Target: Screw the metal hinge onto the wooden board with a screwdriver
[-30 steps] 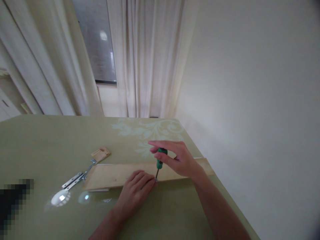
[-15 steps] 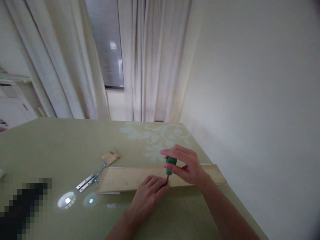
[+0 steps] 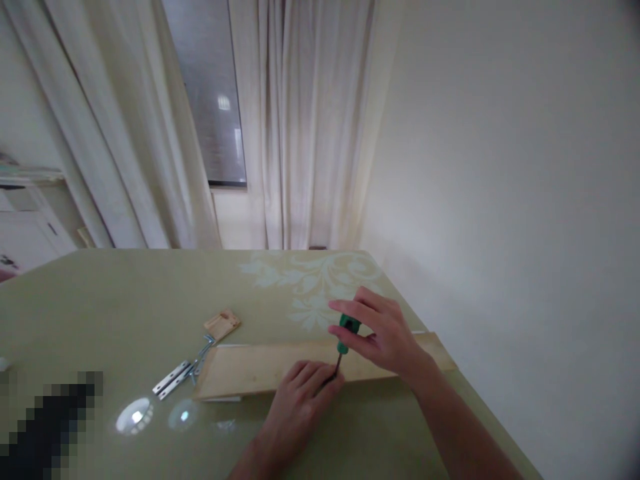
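My right hand [image 3: 383, 327] grips the green handle of a screwdriver [image 3: 349, 324] between thumb and fingers. The shaft slants down to the fingertips of my left hand [image 3: 305, 393], at the near edge of a long pale wooden board [image 3: 250, 365]. My left hand is closed at the board's edge, thumb and forefinger pinched around the shaft's tip. Whatever sits between those fingers is too small and hidden to name. The board lies flat on the table, with thin white strips showing beneath its edges.
Left of the board lie two metal slide rails [image 3: 171, 380], several screws [image 3: 203, 353] and a small wooden piece [image 3: 223, 324]. The glossy green table [image 3: 125, 293] ends at a wall on the right. A pixelated dark shape [image 3: 50, 427] covers the lower left.
The screwdriver's handle has tipped slightly to the right, together with my right hand. My left hand stays at the board's edge. The whole view has shifted a little.
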